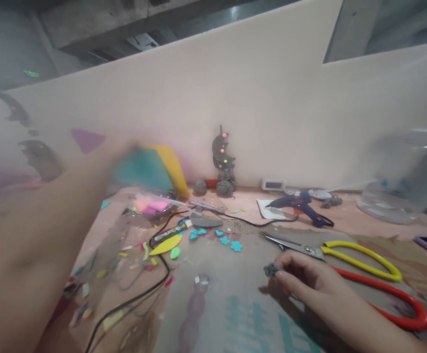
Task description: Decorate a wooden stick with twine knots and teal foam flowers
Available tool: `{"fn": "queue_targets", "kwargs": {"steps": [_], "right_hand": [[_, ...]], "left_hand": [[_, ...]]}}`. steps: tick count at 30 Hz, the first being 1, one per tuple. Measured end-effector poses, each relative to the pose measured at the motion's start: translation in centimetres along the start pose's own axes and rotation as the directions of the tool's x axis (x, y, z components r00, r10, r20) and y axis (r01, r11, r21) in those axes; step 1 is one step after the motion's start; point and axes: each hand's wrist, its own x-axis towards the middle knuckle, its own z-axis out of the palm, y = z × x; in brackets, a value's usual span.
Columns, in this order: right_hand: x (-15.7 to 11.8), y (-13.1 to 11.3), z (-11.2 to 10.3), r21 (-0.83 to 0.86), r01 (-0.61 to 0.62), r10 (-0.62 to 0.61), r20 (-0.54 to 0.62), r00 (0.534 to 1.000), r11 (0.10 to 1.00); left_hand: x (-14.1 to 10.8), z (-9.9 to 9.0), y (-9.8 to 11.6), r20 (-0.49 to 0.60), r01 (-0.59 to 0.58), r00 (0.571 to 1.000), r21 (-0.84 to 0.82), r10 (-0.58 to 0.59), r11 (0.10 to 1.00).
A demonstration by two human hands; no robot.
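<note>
My right hand [301,282] pinches a small dark grey piece [271,269] between thumb and fingertips, low over the grey work mat [213,264]. Stretched forward at the left, my left hand [125,147] is smeared by motion; its fingers cannot be made out. Beside it are a blurred teal sheet [141,169] and a yellow sheet [174,169]; whether the hand holds them is unclear. Small blue flower and heart shapes [236,246] lie at the mat's far edge, near a yellow leaf shape [166,244] and a cutter knife [171,232].
Scissors [309,250] with yellow and red handles lie beside my right hand. Behind them are a blue glue gun [297,203] and a clear container [393,196]. A black cable [132,298] crosses the scrap-strewn left side. A crescent ornament [222,152] stands against the white partition [272,108].
</note>
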Motion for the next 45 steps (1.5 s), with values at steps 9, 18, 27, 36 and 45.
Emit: {"fn": "queue_targets", "kwargs": {"steps": [9,18,27,36,45], "right_hand": [[0.1,-0.8,-0.1,-0.133,-0.063,0.058,-0.037,0.998,0.989],[0.1,-0.7,-0.4,-0.187,-0.064,0.056,-0.047,0.997,0.980],[0.2,-0.3,-0.1,-0.087,-0.042,0.039,-0.034,0.999,0.995],[0.0,-0.8,-0.1,-0.099,-0.034,0.032,-0.017,0.999,0.995],[0.0,-0.2,-0.2,-0.138,-0.034,0.033,-0.004,0.999,0.990]], "left_hand": [[1.4,6.2,6.3,-0.264,0.143,0.946,-0.180,-0.188,0.973],[0.1,11.3,6.9,-0.084,0.070,0.990,-0.397,-0.112,0.915],[-1.7,9.9,8.2,-0.214,-0.032,0.976,-0.366,-0.050,0.930],[1.0,4.3,13.9,-0.262,-0.336,0.911,-0.028,0.318,0.941],[2.6,4.3,12.5,-0.248,-0.245,0.941,-0.036,0.229,0.969]]}}
